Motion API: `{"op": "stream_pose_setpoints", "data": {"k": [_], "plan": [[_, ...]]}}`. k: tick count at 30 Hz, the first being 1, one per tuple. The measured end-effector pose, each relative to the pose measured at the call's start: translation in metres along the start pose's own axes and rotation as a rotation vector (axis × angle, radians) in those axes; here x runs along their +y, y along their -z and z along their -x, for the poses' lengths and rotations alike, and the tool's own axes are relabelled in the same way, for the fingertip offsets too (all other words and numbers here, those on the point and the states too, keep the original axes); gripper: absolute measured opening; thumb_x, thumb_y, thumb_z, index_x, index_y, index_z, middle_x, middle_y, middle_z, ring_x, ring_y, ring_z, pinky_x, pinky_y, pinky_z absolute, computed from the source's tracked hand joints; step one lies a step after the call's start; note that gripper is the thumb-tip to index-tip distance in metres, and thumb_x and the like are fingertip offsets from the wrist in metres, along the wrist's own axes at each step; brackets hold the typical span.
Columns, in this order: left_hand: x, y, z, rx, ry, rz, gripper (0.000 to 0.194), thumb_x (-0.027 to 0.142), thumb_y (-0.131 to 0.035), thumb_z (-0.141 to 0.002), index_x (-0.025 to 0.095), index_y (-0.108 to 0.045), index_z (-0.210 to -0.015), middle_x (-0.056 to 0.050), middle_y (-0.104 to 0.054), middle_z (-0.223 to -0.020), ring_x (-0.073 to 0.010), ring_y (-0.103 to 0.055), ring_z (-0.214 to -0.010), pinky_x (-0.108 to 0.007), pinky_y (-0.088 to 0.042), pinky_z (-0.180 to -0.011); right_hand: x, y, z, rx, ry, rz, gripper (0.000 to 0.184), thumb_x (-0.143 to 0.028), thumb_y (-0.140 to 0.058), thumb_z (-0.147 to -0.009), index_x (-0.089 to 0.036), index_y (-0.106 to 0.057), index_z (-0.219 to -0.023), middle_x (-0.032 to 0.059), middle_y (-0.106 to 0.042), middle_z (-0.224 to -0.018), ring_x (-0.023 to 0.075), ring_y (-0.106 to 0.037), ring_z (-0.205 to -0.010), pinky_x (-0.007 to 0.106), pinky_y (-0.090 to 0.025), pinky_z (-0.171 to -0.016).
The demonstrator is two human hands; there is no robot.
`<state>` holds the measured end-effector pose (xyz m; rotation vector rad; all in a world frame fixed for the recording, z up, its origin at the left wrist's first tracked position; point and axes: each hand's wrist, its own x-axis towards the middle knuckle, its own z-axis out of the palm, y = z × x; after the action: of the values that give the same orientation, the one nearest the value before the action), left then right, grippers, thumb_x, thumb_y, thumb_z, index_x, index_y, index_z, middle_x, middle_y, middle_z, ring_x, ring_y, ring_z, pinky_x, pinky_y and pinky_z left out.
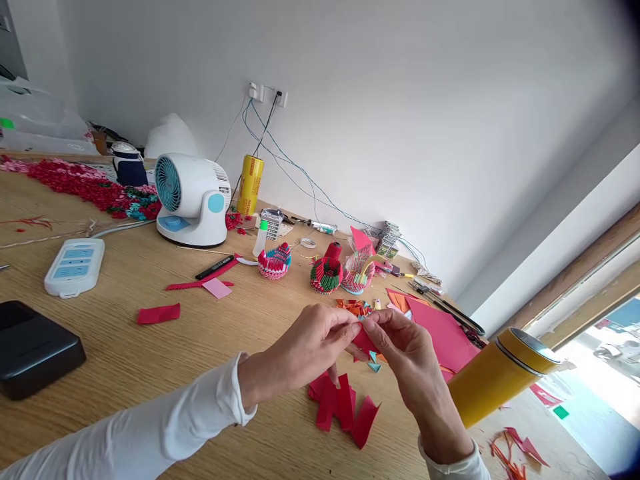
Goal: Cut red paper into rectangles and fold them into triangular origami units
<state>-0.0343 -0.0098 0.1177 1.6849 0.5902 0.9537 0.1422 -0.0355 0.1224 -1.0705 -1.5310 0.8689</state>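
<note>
Together, the left hand [303, 343] and right hand [407, 353] pinched a red paper [363, 341] in narrowed fingers [379, 337], neither hand nearer. It lay between them, showing just below the fingertips; its long axis and direction were too covered to tell. Below the fingers, red slips [344, 403] lay on the table [200, 380], the rightmost slanting away rightward.

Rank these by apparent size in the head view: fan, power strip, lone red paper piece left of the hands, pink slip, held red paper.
1. Fan
2. Power strip
3. Lone red paper piece
4. Pink slip
Unranked: held red paper, partly covered by fingers.
</note>
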Motion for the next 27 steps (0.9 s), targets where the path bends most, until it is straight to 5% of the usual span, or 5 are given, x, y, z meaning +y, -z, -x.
{"op": "stream_pose_setpoints", "data": {"k": [12,27], "plan": [[-0.001,-0.001,-0.005,-0.074,0.054,0.133,0.028,0.04,-0.055,-0.089,0.014,-0.055,-0.1,-0.011,-0.069,-0.095,-0.0265,-0.071,-0.091,-0.017,-0.053,-0.042,-0.004,-0.004,0.002,0.083,0.067,0.146,0.023,-0.043,-0.065,-0.085,-0.02,-0.066,-0.083,0.0014,-0.063,-0.074,0.0144,-0.054,-0.066,0.024,-0.043,-0.057],[0.002,-0.003,-0.003,-0.017,-0.015,0.14,0.024,0.041,-0.05,-0.092,0.017,-0.053,-0.093,-0.005,-0.064,-0.091,-0.0228,-0.071,-0.085,-0.022,-0.058,-0.049,-0.01,-0.011,0.006,0.172,0.134,0.309,0.018,-0.038,-0.064,-0.085,-0.02,-0.065,-0.084,0.0041,-0.066,-0.08,0.0188,-0.06,-0.074,0.032,-0.048,-0.066]]}}
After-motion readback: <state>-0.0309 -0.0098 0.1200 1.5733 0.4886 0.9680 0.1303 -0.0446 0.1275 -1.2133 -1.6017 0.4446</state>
